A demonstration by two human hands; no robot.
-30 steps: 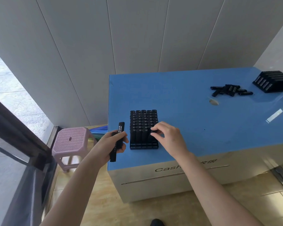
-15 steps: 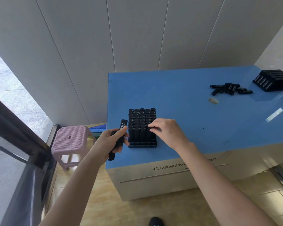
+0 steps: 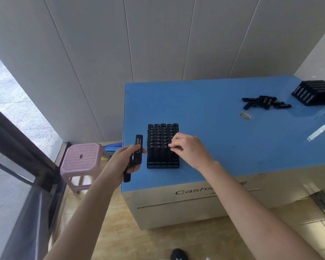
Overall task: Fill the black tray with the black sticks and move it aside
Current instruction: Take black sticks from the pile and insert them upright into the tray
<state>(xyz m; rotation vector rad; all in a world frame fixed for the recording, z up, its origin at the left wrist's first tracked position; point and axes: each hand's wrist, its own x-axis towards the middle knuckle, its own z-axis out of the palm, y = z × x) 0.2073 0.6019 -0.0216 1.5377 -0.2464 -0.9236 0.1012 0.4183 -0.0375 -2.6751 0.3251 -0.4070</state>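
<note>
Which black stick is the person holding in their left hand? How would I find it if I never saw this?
Start at the blue table and find the black tray packed with upright sticks near its front left corner. Just left of it, the left hand grips the held stick. It alone sticks out of a fist, tilted, showing white print.

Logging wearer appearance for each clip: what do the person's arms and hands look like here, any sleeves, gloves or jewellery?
Both arms are bare as far as the frame shows, with no sleeves in view. The left hand and right hand wear no gloves. No rings, watch or wristband show on the fingers or wrists. No markings are visible.
</note>
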